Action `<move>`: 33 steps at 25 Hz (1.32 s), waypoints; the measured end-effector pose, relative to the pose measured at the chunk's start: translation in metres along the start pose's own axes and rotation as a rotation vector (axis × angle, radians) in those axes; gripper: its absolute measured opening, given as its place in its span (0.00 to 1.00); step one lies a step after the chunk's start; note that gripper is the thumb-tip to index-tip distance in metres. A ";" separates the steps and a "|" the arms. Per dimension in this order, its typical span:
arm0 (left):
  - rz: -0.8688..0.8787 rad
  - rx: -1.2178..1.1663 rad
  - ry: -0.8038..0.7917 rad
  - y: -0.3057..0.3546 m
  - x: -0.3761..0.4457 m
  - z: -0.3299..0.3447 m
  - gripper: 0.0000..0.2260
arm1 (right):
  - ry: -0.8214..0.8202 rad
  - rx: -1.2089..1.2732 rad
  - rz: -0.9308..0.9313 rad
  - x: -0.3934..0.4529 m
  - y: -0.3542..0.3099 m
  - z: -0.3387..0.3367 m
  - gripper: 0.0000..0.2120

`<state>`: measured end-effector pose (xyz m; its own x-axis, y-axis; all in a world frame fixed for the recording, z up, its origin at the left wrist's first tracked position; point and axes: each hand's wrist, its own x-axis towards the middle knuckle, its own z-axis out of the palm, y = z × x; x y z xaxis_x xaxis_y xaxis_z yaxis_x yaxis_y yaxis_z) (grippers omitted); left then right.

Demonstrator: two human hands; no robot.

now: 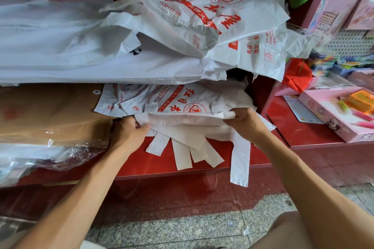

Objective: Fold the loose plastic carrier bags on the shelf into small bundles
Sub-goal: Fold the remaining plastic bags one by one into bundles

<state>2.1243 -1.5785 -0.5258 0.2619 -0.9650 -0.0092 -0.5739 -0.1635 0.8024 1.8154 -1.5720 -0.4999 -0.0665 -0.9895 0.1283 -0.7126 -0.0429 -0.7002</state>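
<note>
Head view showed the left hand [129,130] and right hand [242,120] each pinching an end of the white bags [188,125] on the red shelf [153,161]. Keeping both edges level would likely fold neatly. Granite-speckled floor [182,228] lay below.

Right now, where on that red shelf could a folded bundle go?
Bare red shelf shows at the front edge, between the clear plastic wrap and the hanging bag handles. Behind, printed carrier bags crowd everything.
</note>
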 end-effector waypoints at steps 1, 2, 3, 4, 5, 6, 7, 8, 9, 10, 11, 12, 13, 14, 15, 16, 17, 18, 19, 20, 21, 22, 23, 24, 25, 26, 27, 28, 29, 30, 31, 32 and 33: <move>0.006 -0.084 0.003 0.003 -0.001 -0.001 0.05 | 0.029 0.113 0.048 0.000 0.000 -0.001 0.13; -0.001 -0.145 0.017 0.005 -0.002 -0.002 0.05 | 0.047 0.207 0.106 0.000 -0.003 -0.003 0.12; -0.012 -0.166 0.038 0.007 -0.002 -0.004 0.04 | 0.042 0.261 0.167 0.001 -0.005 -0.004 0.10; -0.026 -0.149 0.064 0.008 -0.002 -0.006 0.06 | 0.010 0.265 0.245 -0.001 -0.008 -0.005 0.12; -0.040 -0.098 0.071 0.008 -0.003 -0.007 0.08 | -0.044 0.244 0.324 -0.003 -0.010 -0.006 0.17; -0.047 -0.050 0.055 0.010 -0.006 -0.008 0.10 | -0.110 0.229 0.382 -0.004 -0.013 -0.006 0.20; -0.053 -0.060 0.009 0.012 -0.007 -0.010 0.10 | -0.158 0.246 0.418 -0.005 -0.017 -0.008 0.22; -0.055 -0.124 -0.061 0.015 -0.006 -0.014 0.09 | -0.202 0.290 0.415 -0.006 -0.017 -0.011 0.22; -0.045 -0.200 -0.146 0.019 -0.006 -0.019 0.10 | -0.248 0.358 0.383 -0.006 -0.018 -0.014 0.22; -0.018 -0.249 -0.233 0.024 -0.008 -0.025 0.13 | -0.310 0.430 0.323 -0.006 -0.018 -0.016 0.24; 0.024 -0.261 -0.289 0.028 -0.010 -0.029 0.18 | -0.367 0.487 0.260 -0.007 -0.018 -0.018 0.27; 0.068 -0.240 -0.290 0.030 -0.010 -0.031 0.21 | -0.395 0.487 0.201 -0.006 -0.015 -0.017 0.30; 0.098 -0.196 -0.256 0.030 -0.010 -0.032 0.21 | -0.391 0.435 0.156 -0.005 -0.014 -0.015 0.30; 0.117 -0.164 -0.213 0.032 -0.013 -0.033 0.19 | -0.362 0.362 0.114 -0.004 -0.013 -0.012 0.28; 0.128 -0.141 -0.171 0.033 -0.016 -0.033 0.16 | -0.308 0.310 0.074 -0.003 -0.013 -0.010 0.24; 0.144 -0.134 -0.132 0.034 -0.017 -0.032 0.13 | -0.237 0.297 0.030 -0.003 -0.014 -0.009 0.20; 0.158 -0.141 -0.097 0.034 -0.018 -0.033 0.11 | -0.153 0.326 -0.004 -0.001 -0.014 -0.010 0.15; 0.172 -0.162 -0.076 0.035 -0.017 -0.034 0.10 | -0.070 0.390 -0.018 0.001 -0.012 -0.012 0.10; 0.174 -0.203 -0.071 0.036 -0.018 -0.037 0.09 | -0.007 0.472 -0.012 0.002 -0.010 -0.015 0.06; 0.153 -0.269 -0.092 0.038 -0.019 -0.039 0.07 | 0.025 0.556 0.010 0.002 -0.010 -0.018 0.06; 0.111 -0.351 -0.130 0.038 -0.020 -0.039 0.05 | 0.022 0.635 0.042 0.001 -0.012 -0.020 0.09; 0.066 -0.424 -0.173 0.037 -0.020 -0.038 0.03 | -0.011 0.690 0.080 -0.001 -0.013 -0.021 0.11; 0.020 -0.472 -0.205 0.036 -0.020 -0.036 0.03 | -0.071 0.714 0.130 -0.003 -0.014 -0.021 0.12; -0.022 -0.509 -0.221 0.034 -0.020 -0.033 0.03 | -0.160 0.707 0.196 -0.005 -0.015 -0.020 0.13; -0.064 -0.535 -0.208 0.032 -0.020 -0.030 0.03 | -0.271 0.679 0.268 -0.008 -0.015 -0.018 0.13; -0.104 -0.550 -0.173 0.030 -0.019 -0.027 0.02 | -0.370 0.637 0.319 -0.011 -0.015 -0.017 0.14; -0.142 -0.565 -0.139 0.029 -0.018 -0.025 0.02 | -0.404 0.618 0.346 -0.012 -0.014 -0.015 0.15; -0.174 -0.588 -0.111 0.028 -0.016 -0.023 0.02 | -0.382 0.651 0.355 -0.011 -0.014 -0.013 0.16; -0.203 -0.623 -0.087 0.028 -0.016 -0.022 0.03 | -0.322 0.707 0.367 -0.007 -0.014 -0.011 0.18; -0.232 -0.668 -0.071 0.027 -0.015 -0.021 0.04 | -0.254 0.742 0.379 -0.005 -0.014 -0.008 0.20; -0.265 -0.705 -0.070 0.027 -0.016 -0.020 0.05 | -0.181 0.692 0.361 -0.004 -0.016 -0.004 0.21; -0.293 -0.713 -0.090 0.026 -0.016 -0.017 0.06 | -0.100 0.522 0.299 -0.003 -0.017 0.000 0.22; -0.311 -0.691 -0.135 0.028 -0.020 -0.015 0.06 | -0.039 0.303 0.200 -0.003 -0.019 0.004 0.21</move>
<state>2.1148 -1.5610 -0.4943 0.2094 -0.9196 -0.3324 0.1372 -0.3090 0.9411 1.8317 -1.5686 -0.4902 -0.1529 -0.9867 -0.0554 -0.4489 0.1193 -0.8856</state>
